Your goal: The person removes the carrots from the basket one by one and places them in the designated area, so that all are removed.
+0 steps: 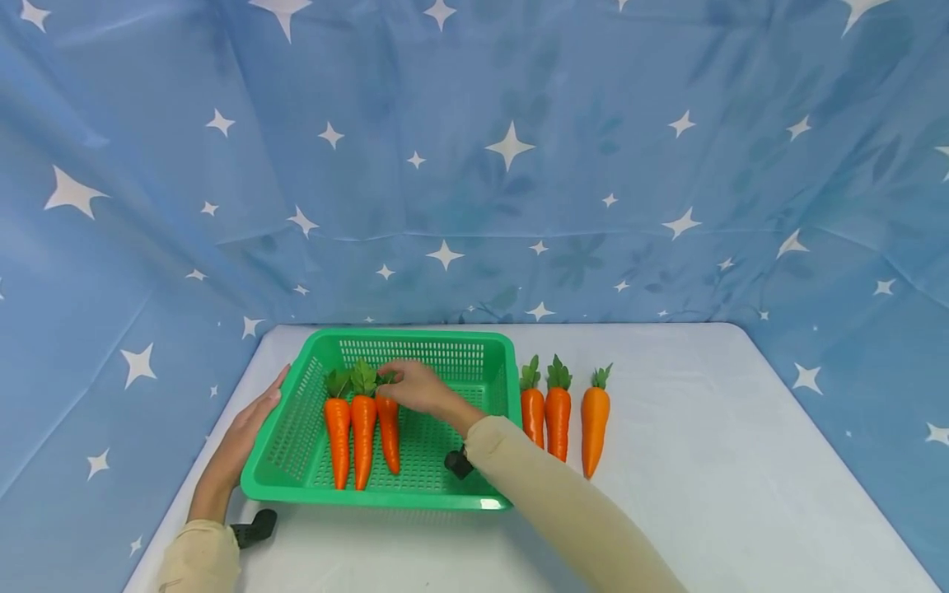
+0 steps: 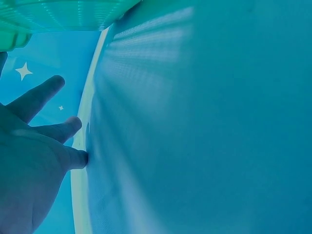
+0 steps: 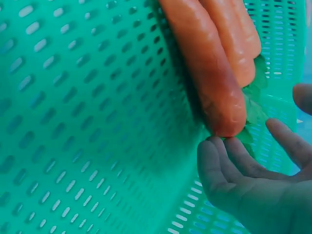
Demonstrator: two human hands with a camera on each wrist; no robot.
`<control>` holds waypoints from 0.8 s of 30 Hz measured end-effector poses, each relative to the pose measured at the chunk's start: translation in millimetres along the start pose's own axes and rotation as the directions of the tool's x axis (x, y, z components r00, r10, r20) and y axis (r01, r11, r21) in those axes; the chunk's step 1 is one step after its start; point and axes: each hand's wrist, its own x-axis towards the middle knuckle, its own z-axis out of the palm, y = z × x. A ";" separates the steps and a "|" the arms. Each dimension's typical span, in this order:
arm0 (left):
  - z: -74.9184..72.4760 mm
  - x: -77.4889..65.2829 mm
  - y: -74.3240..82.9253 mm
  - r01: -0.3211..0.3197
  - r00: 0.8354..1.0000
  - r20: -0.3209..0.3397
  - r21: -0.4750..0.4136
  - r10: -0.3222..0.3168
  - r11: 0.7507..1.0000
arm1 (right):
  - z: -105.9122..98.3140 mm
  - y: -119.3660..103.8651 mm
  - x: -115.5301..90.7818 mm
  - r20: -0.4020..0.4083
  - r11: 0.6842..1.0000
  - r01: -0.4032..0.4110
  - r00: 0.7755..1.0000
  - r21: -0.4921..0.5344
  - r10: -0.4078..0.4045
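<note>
Three orange carrots with green tops lie side by side in a green plastic basket (image 1: 371, 499): a left carrot (image 1: 337, 441), a middle carrot (image 1: 362, 441) and a right carrot (image 1: 389, 436). Inside the basket, my right hand (image 1: 423, 387) is at the leafy end of the right carrot. In the right wrist view its fingertips (image 3: 209, 151) meet that carrot's top end, while the thumb (image 3: 303, 97) stays apart from it. At the basket's left outer side is my left hand (image 1: 248, 428), its fingers spread and straight in the left wrist view.
Three more carrots lie on the white table (image 1: 704, 461) to the right of the basket: one beside its wall (image 1: 532, 412), a second carrot (image 1: 558, 416) and an outer, lighter carrot (image 1: 596, 428). A blue star-patterned cloth (image 1: 474, 206) hangs behind and along both sides.
</note>
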 end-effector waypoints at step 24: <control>0.4 0.4 -1.6 -0.021 1.000 0.008 -0.009 0.021 1.000 | 9.4 7.6 3.0 0.073 0.994 -0.071 0.994 -0.083 0.077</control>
